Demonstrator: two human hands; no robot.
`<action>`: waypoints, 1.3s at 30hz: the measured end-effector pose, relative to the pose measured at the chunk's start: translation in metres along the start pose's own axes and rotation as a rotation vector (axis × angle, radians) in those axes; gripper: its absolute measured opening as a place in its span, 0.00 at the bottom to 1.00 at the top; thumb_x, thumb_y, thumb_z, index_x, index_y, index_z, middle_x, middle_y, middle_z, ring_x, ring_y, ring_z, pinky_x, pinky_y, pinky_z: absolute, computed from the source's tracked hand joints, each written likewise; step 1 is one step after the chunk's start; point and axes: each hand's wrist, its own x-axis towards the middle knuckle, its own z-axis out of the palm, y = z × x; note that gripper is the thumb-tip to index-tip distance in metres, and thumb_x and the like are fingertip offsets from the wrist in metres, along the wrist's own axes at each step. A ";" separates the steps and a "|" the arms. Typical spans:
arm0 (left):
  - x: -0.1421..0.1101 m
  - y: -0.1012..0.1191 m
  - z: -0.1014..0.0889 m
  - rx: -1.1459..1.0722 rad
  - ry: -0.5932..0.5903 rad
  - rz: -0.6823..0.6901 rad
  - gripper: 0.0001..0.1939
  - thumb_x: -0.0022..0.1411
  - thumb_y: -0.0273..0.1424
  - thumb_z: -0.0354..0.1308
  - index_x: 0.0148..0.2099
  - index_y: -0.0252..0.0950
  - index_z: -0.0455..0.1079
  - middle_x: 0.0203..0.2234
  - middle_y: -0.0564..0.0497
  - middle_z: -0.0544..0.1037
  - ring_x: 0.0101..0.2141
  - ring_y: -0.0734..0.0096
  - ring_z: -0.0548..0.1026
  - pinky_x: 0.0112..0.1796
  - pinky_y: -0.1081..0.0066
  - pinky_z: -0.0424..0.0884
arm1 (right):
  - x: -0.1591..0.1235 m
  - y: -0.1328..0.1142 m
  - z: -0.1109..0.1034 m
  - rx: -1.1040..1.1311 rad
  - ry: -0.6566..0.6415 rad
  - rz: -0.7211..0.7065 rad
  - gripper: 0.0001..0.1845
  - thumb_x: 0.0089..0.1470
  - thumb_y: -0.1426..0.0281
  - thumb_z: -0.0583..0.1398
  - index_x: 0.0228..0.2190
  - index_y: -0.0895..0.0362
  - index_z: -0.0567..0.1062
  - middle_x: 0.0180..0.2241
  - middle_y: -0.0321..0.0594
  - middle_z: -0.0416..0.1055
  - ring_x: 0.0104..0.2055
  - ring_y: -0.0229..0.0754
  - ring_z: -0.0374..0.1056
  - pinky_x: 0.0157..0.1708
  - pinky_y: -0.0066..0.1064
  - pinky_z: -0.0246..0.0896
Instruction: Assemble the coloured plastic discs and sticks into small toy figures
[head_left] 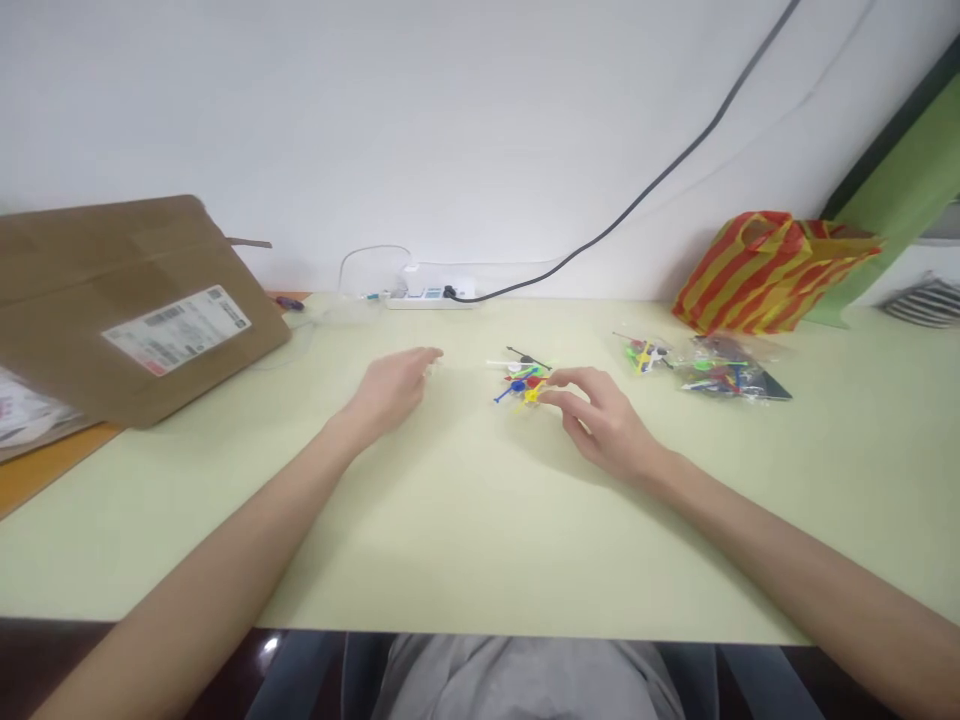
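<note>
From my head view, I see two bare hands over a pale green table (450, 540). The left hand (394, 392) is open with loose fingers, and it is just left of a pile of small plastic pieces (521, 378). The right hand (604, 425) is curled, and its fingertips (559, 385) are at the pile's right side. I cannot tell if they pinch a piece. The right hand is nearer. The pile lies between the hands and a bit farther off, and its long side runs left to right. A blue stick (508, 394) in it points left and toward me. Farther right are a small heap of pieces (643, 352) and a clear plastic bag (724, 370).
</note>
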 end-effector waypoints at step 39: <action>-0.020 0.100 -0.001 -0.097 0.451 0.384 0.51 0.68 0.41 0.58 0.76 0.38 0.25 0.73 0.35 0.48 0.73 0.45 0.42 0.68 0.43 0.44 | 0.021 -0.038 0.001 1.179 0.183 0.786 0.11 0.60 0.61 0.66 0.37 0.54 0.73 0.31 0.38 0.78 0.39 0.44 0.77 0.43 0.37 0.67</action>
